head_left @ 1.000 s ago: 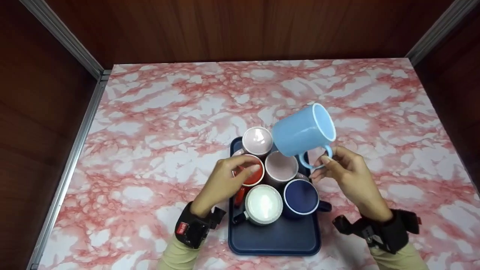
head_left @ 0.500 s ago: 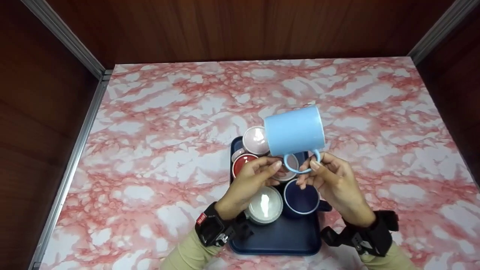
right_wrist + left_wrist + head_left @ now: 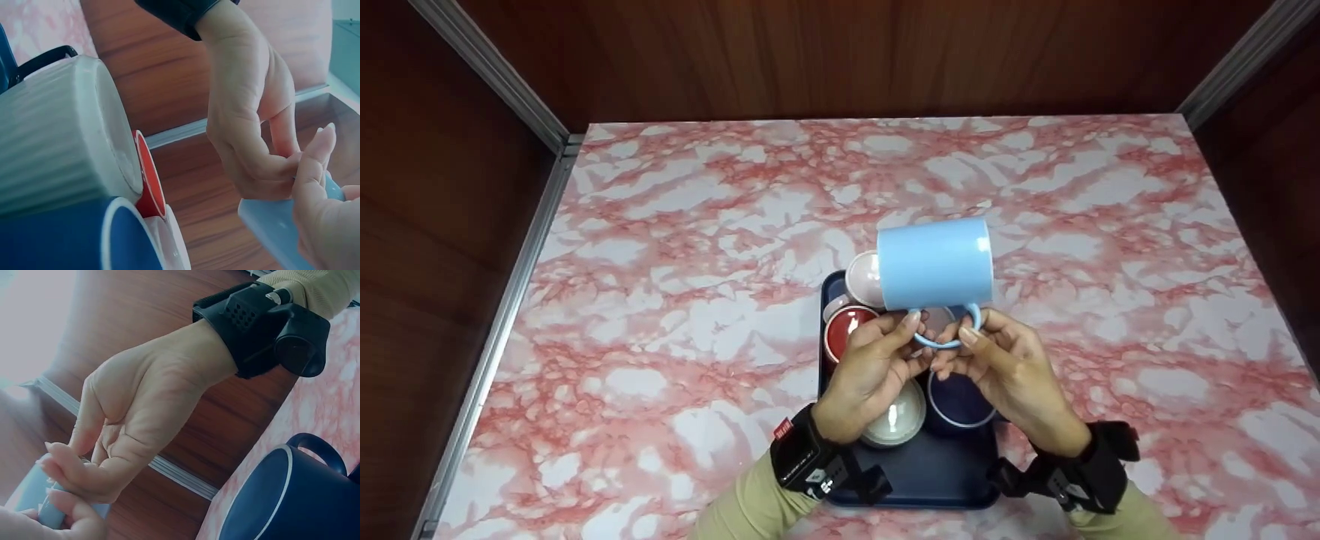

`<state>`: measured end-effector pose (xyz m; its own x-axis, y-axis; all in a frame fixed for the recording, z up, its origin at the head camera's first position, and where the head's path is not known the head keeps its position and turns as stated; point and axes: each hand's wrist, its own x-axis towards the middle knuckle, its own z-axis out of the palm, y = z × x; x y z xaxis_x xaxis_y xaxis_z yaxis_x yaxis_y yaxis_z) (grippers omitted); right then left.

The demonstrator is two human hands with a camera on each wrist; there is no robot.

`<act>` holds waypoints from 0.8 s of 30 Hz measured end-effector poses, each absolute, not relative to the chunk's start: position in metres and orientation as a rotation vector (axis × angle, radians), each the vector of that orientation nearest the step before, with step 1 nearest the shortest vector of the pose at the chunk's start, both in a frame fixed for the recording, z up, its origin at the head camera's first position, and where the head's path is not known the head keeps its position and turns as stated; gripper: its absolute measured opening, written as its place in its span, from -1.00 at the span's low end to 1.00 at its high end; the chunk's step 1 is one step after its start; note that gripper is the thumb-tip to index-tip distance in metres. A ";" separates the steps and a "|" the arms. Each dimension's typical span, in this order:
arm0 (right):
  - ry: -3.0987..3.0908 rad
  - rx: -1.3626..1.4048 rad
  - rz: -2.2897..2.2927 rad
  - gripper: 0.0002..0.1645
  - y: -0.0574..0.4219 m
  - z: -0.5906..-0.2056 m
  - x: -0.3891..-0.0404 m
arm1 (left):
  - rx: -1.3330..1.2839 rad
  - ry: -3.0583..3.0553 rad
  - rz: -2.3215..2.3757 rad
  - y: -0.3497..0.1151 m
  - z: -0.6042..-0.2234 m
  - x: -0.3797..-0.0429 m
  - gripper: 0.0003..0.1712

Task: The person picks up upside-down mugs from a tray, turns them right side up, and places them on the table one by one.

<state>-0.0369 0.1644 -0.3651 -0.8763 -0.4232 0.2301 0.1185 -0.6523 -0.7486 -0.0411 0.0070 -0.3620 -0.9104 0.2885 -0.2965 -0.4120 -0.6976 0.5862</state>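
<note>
A light blue mug is held on its side above the tray, with its handle toward me. My right hand pinches the handle near one end with thumb and fingers. At the handle's other end, my left hand pinches it too. Both hands meet at the handle in the left wrist view, where the right hand shows whole and part of the left hand enters at the corner. The right wrist view has the left hand at the blue mug.
Below the hands is a dark blue tray. It bears a pale pink mug, a red mug, a ribbed white mug, a navy mug and a mostly hidden pinkish mug. Wooden panels stand behind the marbled table.
The left hand has left the red mug, moved right and taken hold of the blue mug's handle. The right hand has brought the mug left and turned its opening out of sight.
</note>
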 end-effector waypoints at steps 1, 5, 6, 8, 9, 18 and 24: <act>1.142 -0.575 -2.534 -0.73 0.164 -0.365 -0.037 | -0.249 0.958 2.581 0.006 -0.362 -0.041 -0.80; 1.316 -0.578 -2.476 -0.79 0.162 -0.362 -0.039 | -0.212 0.937 2.604 0.002 -0.363 -0.041 -0.77; 1.361 -0.566 -2.456 -0.81 0.162 -0.362 -0.039 | -0.203 0.922 2.609 0.001 -0.363 -0.041 -0.75; 1.466 -0.542 -2.406 -0.85 0.163 -0.361 -0.040 | -0.167 0.888 2.623 -0.001 -0.363 -0.041 -0.72; 1.527 -0.526 -2.371 -0.86 0.163 -0.360 -0.040 | -0.147 0.876 2.628 -0.003 -0.363 -0.041 -0.71; 2.063 -0.418 -2.039 -0.73 0.181 -0.353 -0.044 | -0.029 0.903 2.705 -0.015 -0.352 -0.043 -0.68; 2.168 -0.288 -2.100 -0.82 0.208 -0.357 -0.055 | -0.042 1.005 2.799 -0.037 -0.347 -0.052 -0.65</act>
<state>-0.0547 0.2076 -0.3570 -0.9760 -0.2113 0.0529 -0.0596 0.0256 -0.9979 -0.0524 -0.0375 -0.3468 -0.9857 0.1469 -0.0825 -0.1658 -0.7593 0.6293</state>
